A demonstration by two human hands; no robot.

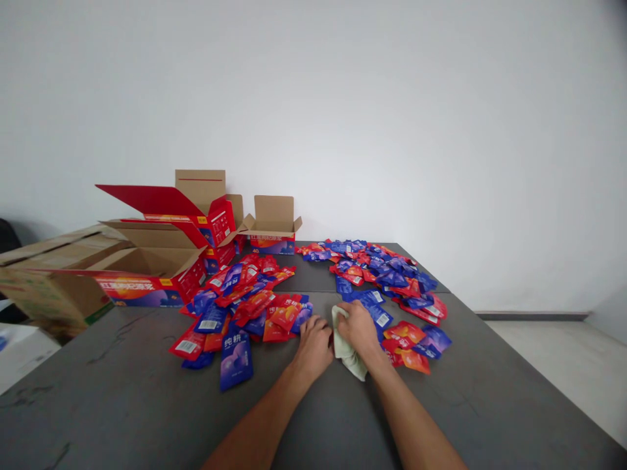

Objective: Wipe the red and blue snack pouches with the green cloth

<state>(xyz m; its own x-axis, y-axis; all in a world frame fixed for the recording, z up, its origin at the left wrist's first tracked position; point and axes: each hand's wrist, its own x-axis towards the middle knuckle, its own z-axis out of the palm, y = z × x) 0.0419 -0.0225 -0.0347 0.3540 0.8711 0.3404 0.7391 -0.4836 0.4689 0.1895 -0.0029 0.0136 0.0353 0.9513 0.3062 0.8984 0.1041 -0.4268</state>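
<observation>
My right hand (359,326) grips a pale green-white cloth (350,358), which hangs down onto the dark tabletop. Close beside it, my left hand (314,344) rests on the table with its fingers curled. A sliver of red shows between the two hands; what lies under my left fingers is mostly hidden. Just left of that hand spreads a pile of red and blue sachets, with a blue sachet (236,358) at its near edge. Right of the cloth lie more sachets, among them a red-orange sachet (404,333) and a blue one (379,318).
Open red cartons (142,290) stand at the left, with another open carton (272,243) at the back. A brown cardboard box (59,294) is beyond the table's left side. A long heap of sachets (386,271) runs along the right rear of the table (147,405).
</observation>
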